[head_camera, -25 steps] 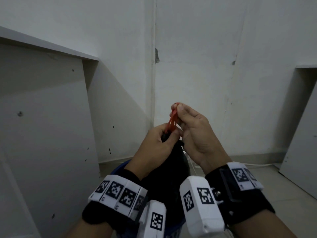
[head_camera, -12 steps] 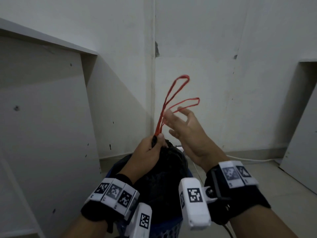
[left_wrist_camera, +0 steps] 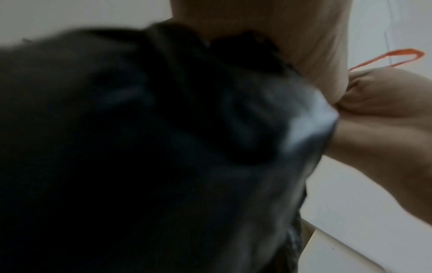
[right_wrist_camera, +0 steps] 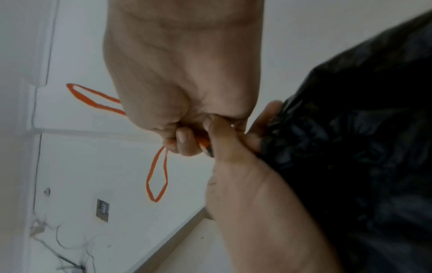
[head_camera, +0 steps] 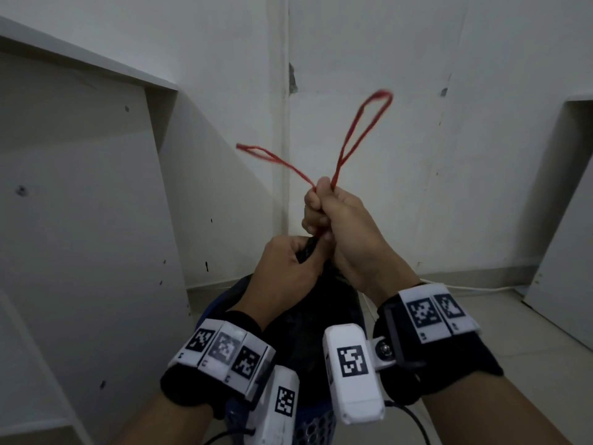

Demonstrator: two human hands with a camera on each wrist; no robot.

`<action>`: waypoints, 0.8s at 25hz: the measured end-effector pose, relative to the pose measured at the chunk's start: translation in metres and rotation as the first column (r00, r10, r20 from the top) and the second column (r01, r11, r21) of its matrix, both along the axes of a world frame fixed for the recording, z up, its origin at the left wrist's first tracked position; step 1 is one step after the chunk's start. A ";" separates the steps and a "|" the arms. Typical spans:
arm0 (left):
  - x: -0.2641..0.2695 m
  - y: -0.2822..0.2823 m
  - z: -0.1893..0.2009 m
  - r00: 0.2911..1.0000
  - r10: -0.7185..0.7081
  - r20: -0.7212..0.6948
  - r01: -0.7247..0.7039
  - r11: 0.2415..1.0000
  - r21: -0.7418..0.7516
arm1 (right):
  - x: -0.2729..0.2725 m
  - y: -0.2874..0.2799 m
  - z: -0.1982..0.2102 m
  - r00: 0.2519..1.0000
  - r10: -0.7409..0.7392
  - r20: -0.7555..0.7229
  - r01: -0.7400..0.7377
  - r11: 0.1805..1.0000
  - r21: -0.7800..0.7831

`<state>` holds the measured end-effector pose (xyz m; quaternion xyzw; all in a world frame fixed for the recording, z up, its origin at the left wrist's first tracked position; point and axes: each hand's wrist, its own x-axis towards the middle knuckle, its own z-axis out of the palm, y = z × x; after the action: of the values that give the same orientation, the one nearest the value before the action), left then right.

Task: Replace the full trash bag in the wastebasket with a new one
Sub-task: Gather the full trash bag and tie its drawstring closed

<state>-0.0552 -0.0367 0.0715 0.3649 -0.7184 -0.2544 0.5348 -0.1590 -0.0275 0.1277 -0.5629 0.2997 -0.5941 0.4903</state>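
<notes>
A black trash bag [head_camera: 324, 319] sits in the blue wastebasket [head_camera: 218, 311], its neck bunched together. My left hand [head_camera: 288, 268] grips that neck from the left. Just above it, my right hand [head_camera: 322, 205] is a fist round the red drawstring [head_camera: 362, 130] where it leaves the bag. Two red loops stick out of the fist, one up to the right and one out to the left. In the right wrist view the right hand [right_wrist_camera: 184, 140] clamps the drawstring [right_wrist_camera: 156, 177] against the left hand [right_wrist_camera: 233, 166] and the bag [right_wrist_camera: 350, 138]. The left wrist view is mostly blurred bag [left_wrist_camera: 140, 147].
I face a white wall corner [head_camera: 284, 123]. A white board [head_camera: 80, 203] leans at the left and another white panel [head_camera: 574, 220] at the right. A white cable [head_camera: 475, 288] runs along the skirting over the tiled floor [head_camera: 500, 319].
Half a second ago my right hand was open beside the drawstring. It has since closed round the string just above my left hand, and the two loops have swung apart.
</notes>
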 end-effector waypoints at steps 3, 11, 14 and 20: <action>-0.006 0.001 -0.013 0.998 -0.030 0.057 0.029 1.000 0.010 | -0.007 0.001 0.014 0.979 0.068 0.192 -0.073 0.997 0.016; -0.005 -0.009 -0.027 0.998 -0.005 0.063 0.005 1.000 0.005 | -0.002 0.003 0.032 0.964 -0.066 0.258 0.051 0.997 0.062; -0.005 0.004 -0.035 1.000 0.025 -0.018 -0.027 0.997 -0.070 | -0.012 -0.010 0.020 0.924 -0.157 0.350 0.126 0.986 0.110; 0.001 -0.011 -0.016 0.966 0.089 -0.244 -0.126 0.982 -0.142 | -0.005 -0.007 -0.019 1.000 0.015 -0.019 -0.013 0.996 0.092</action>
<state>-0.0547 -0.0476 0.0553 0.3274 -0.6465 -0.2093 0.6565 -0.1641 -0.0346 0.1083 -0.5479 0.3276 -0.5707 0.5166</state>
